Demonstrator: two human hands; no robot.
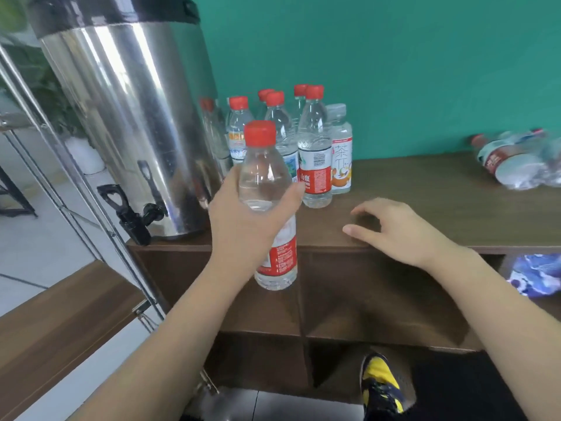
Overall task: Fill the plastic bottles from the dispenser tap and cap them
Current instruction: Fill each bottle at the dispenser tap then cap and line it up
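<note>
Gripping clear red-capped bottle [267, 189], red label, seemingly full, left hand [243, 226]

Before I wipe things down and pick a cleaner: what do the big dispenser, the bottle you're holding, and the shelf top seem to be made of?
Dispenser: polished metal, likely stainless steel, given its mirror-like streaked reflections; its tap looks like black plastic.
Held bottle: clear, thin plastic with a matte red plastic cap and printed label.
Shelf top: brown wood-grain surface, possibly laminate rather than solid wood; matte finish.

Beyond the left hand [243, 220], which gripped one red-capped clear plastic bottle [267, 177], stood about eight similar capped bottles [314, 153] beside one steel dispenser [130, 117].
</note>
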